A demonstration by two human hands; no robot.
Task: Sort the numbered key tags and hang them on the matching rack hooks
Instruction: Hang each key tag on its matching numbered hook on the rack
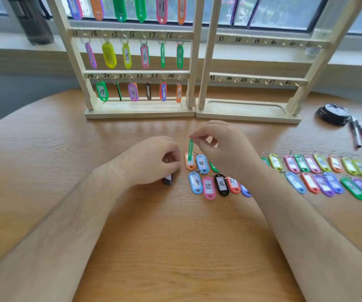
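- Wooden left rack [136, 71] looks finished in the rows that show: hooks 13 to 24 each carry a tag, and more tags hang above.
- Right rack [256, 80] has bare hooks from 37 to 48, so roughly half the job appears to be left.
- Loose tags [208, 186] lie flat on the table [175, 236] in two rows, running from beside the hands out to the right edge; 35, 36 and 38 are readable.
- Right hand [221, 147] pinches the green tag [190, 150] at its top between thumb and forefinger. The tag hangs edge-on just above the rows, so its number cannot be read.
- Left hand [154, 160] is curled over a dark tag [168, 179] on the table, apparently gripping its upper end.
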